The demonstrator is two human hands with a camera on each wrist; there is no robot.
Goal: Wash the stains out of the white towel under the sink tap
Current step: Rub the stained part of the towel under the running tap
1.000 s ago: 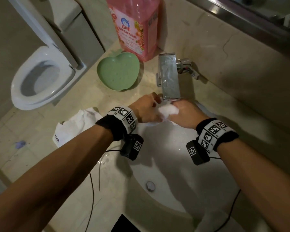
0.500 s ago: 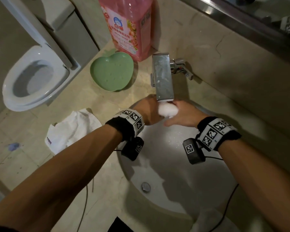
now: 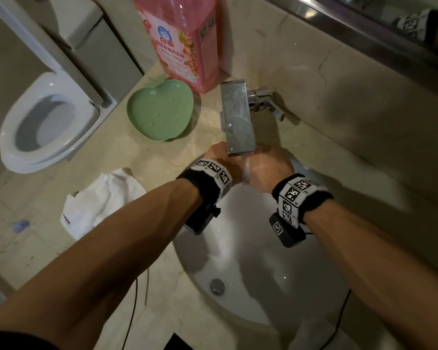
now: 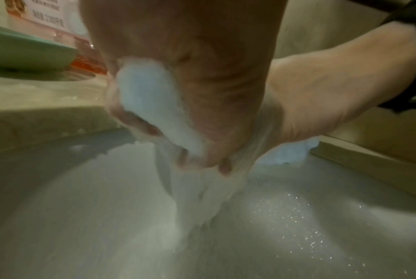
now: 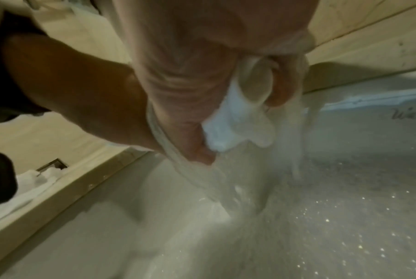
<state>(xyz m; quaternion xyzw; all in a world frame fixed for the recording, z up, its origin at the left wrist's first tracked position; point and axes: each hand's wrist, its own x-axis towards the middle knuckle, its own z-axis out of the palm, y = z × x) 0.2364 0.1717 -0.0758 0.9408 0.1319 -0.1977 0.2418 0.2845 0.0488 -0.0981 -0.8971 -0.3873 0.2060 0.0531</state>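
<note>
Both hands are pressed together under the steel tap (image 3: 238,117), above the back of the white sink (image 3: 250,261). My left hand (image 3: 219,157) and right hand (image 3: 268,170) grip a small wad of white towel between them; the head view hides it. The left wrist view shows the towel (image 4: 152,105) squeezed in the curled left hand (image 4: 202,85). In the right wrist view the towel (image 5: 233,122) bulges out of the right hand (image 5: 183,75). Water runs over both hands and streams down into the basin.
A second crumpled white cloth (image 3: 101,198) lies on the counter left of the sink. A green heart-shaped dish (image 3: 159,112) and a big pink detergent bottle (image 3: 185,39) stand behind it. The drain (image 3: 217,286) is near the front. A toilet (image 3: 43,122) stands at far left.
Both hands have pushed further in under the spout and closed together. The white towel wad that showed between them is now covered in the head view.
</note>
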